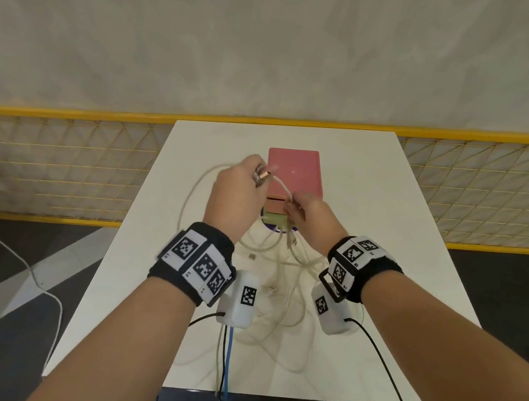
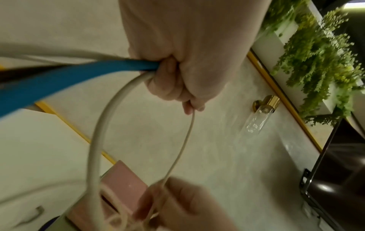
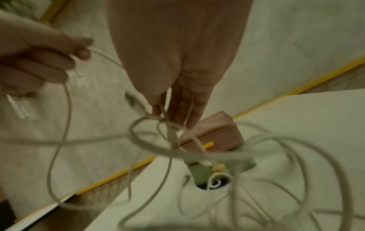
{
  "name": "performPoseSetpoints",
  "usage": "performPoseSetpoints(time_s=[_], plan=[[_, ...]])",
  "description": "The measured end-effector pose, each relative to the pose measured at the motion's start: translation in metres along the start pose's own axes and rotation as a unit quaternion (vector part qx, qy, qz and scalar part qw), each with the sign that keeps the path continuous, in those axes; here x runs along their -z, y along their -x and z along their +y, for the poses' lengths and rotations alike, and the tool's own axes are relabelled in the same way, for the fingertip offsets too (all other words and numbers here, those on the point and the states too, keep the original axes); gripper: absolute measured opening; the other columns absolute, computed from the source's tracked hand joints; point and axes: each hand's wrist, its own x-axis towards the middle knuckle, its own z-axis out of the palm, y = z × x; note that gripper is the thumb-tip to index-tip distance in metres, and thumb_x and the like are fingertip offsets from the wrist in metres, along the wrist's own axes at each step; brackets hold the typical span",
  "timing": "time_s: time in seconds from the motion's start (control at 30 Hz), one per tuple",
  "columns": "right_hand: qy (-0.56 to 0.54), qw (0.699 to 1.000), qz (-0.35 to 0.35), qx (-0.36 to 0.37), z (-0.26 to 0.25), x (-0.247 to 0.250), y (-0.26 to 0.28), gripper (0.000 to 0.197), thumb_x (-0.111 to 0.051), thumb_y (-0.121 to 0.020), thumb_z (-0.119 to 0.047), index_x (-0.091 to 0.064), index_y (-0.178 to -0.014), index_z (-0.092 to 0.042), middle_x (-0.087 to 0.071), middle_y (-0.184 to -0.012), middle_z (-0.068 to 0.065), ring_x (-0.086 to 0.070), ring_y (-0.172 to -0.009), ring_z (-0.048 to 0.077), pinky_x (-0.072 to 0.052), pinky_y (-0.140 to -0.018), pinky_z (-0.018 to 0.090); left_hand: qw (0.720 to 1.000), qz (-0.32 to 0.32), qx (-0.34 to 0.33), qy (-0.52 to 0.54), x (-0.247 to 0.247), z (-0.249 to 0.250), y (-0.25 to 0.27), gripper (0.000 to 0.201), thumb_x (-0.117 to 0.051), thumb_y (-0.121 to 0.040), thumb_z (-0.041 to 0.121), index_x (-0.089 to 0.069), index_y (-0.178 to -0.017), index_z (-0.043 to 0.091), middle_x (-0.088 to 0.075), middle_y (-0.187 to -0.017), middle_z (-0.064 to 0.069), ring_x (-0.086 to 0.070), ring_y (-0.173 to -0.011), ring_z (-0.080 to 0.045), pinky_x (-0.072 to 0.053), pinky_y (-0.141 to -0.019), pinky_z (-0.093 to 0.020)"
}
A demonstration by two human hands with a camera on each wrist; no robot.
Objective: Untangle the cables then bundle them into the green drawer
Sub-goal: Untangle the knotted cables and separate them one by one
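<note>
A tangle of white cables (image 1: 283, 272) lies on the white table (image 1: 386, 254) in front of a small pink drawer box (image 1: 295, 170). Its green drawer (image 1: 274, 218) at the bottom is pulled out, with cable ends hanging over it. My left hand (image 1: 257, 173) is raised left of the box and grips a thin cable near its metal plug (image 1: 261, 179); in the left wrist view the left hand (image 2: 192, 107) pinches this cable (image 2: 183, 140). That cable arcs over to my right hand (image 1: 292, 210), which pinches a knotted loop (image 3: 158, 125) above the green drawer (image 3: 201, 173).
A dark blue round object (image 1: 264, 225) shows under the drawer box. A yellow-framed mesh fence (image 1: 54, 160) runs behind the table. Black and blue camera leads (image 1: 227, 350) hang from my wrists over the table's near edge. A white cord (image 1: 36, 278) trails on the floor at the left.
</note>
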Motion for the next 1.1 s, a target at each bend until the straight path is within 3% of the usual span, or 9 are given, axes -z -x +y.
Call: performPoseSetpoints(time_s=[0.3,0.47,0.6,0.67,0.73,0.83,0.93,1.0,1.1], plan=[[0.017,0.997,0.01,-0.073,0.021,-0.005,-0.001,0.02,-0.049,-0.097,-0.018,-0.062,-0.093,-0.003,-0.063,-0.086,0.011,-0.058,-0.078,0.026,-0.044,-0.07,0.032,0.999,0.0,0.025,0.048,0.002,-0.003,0.0,0.02,-0.055,-0.099,0.03,-0.062,-0.093,0.012,-0.067,-0.074,-0.012,-0.061,-0.07,-0.029,-0.05,-0.064,-0.04],[-0.071,0.994,0.087,-0.011,-0.007,0.018,0.002,0.052,-0.064,-0.088,-0.014,-0.044,-0.136,-0.015,-0.051,-0.105,-0.002,-0.054,-0.088,0.007,-0.045,-0.08,0.02,0.996,-0.071,-0.011,0.044,0.002,-0.005,0.002,0.022,-0.057,-0.097,0.036,-0.063,-0.091,0.015,-0.068,-0.078,-0.012,-0.06,-0.076,-0.024,-0.046,-0.065,-0.029],[-0.121,0.989,-0.061,0.062,-0.044,0.047,0.034,0.028,-0.049,-0.096,-0.005,-0.059,-0.094,-0.031,-0.067,-0.082,-0.003,-0.063,-0.064,-0.001,-0.048,-0.062,0.009,0.988,-0.105,-0.028,0.112,0.014,0.008,0.01,0.014,-0.06,-0.095,0.036,-0.06,-0.098,0.023,-0.066,-0.078,-0.003,-0.056,-0.062,-0.007,-0.044,-0.059,-0.019],[-0.077,0.986,-0.141,0.054,-0.049,0.056,0.059,0.025,-0.05,-0.097,-0.011,-0.062,-0.093,-0.033,-0.072,-0.087,0.0,-0.066,-0.069,0.003,-0.051,-0.065,0.012,0.985,-0.064,-0.016,0.162,0.022,0.011,0.011,0.015,-0.06,-0.096,0.031,-0.059,-0.107,0.02,-0.06,-0.069,0.004,-0.051,-0.052,0.002,-0.038,-0.052,-0.011],[0.05,0.954,-0.287,0.069,-0.051,0.063,0.088,0.017,-0.057,-0.093,-0.034,-0.069,-0.104,-0.028,-0.073,-0.098,-0.009,-0.066,-0.082,0.001,-0.052,-0.077,0.017,0.98,-0.03,-0.006,0.199,0.027,0.013,0.013,0.011,-0.061,-0.096,0.029,-0.06,-0.104,0.021,-0.057,-0.07,0.004,-0.045,-0.05,-0.001,-0.036,-0.05,-0.011],[0.157,0.888,-0.432,0.029,-0.056,0.066,0.116,0.064,-0.044,-0.074,-0.081,-0.072,-0.092,-0.027,-0.073,-0.093,-0.007,-0.066,-0.084,0.013,-0.053,-0.083,0.036,0.971,-0.038,-0.006,0.237,0.031,0.017,0.016,0.008,-0.061,-0.096,0.027,-0.062,-0.096,0.019,-0.058,-0.076,0.012,-0.042,-0.054,-0.001,-0.036,-0.053,-0.011],[0.157,0.953,-0.256,0.045,-0.062,0.071,0.108,0.058,-0.038,-0.081,-0.075,-0.067,-0.081,-0.024,-0.069,-0.08,-0.002,-0.063,-0.073,0.018,-0.052,-0.073,0.038,0.959,-0.09,-0.027,0.268,0.032,0.028,0.024,0.016,-0.061,-0.096,0.025,-0.064,-0.091,0.01,-0.055,-0.068,0.014,-0.04,-0.052,-0.001,-0.034,-0.052,-0.012],[0.123,0.981,-0.122,0.09,-0.063,0.068,0.095,0.037,-0.054,-0.086,-0.056,-0.06,-0.103,-0.024,-0.063,-0.103,-0.007,-0.06,-0.092,0.011,-0.05,-0.084,0.034,0.945,-0.124,-0.041,0.299,0.034,0.036,0.03,0.015,-0.062,-0.095,0.022,-0.061,-0.084,0.012,-0.05,-0.057,0.017,-0.041,-0.049,0.0,-0.033,-0.05,-0.01],[0.046,0.978,-0.182,0.094,-0.07,0.051,0.085,0.062,-0.06,-0.083,-0.053,-0.044,-0.134,-0.022,-0.048,-0.136,-0.004,-0.048,-0.122,0.01,-0.04,-0.103,0.026,0.929,-0.149,-0.046,0.336,0.038,0.046,0.037,0.015,-0.063,-0.094,0.018,-0.058,-0.08,0.013,-0.048,-0.049,0.017,-0.043,-0.043,0.001,-0.033,-0.046,-0.008]])
